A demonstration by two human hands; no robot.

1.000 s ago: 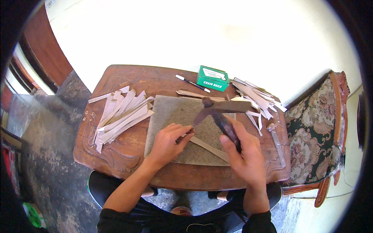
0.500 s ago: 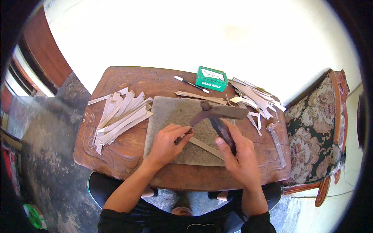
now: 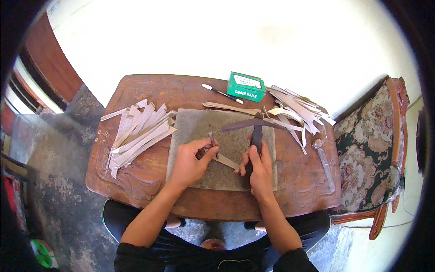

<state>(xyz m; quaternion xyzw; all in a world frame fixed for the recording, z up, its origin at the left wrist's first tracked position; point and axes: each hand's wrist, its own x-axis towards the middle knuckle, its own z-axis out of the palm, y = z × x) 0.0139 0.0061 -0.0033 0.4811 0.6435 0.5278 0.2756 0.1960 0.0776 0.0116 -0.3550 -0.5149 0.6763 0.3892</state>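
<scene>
Two knees show at the near side of one wooden desk. Two hands are in use. The right hand has its fingers wrapped around the handle of one hammer, whose head lies over the right part of one grey slab. The left hand has its fingers pinched together on one small dark punch, held nearly upright above the slab; whether its lower tip touches anything cannot be told. One loose strip lies aslant on the slab between the hands; contact with the right fingers cannot be confirmed.

To the right, one pale stick rests on the desk. Two heaps of strips are noted: a left heap and a right heap; overlap prevents a count in either. Beyond the slab are one narrow bundle, one black-and-white pen and one green box. One floral chair stands right of the desk. One white wall is behind.
</scene>
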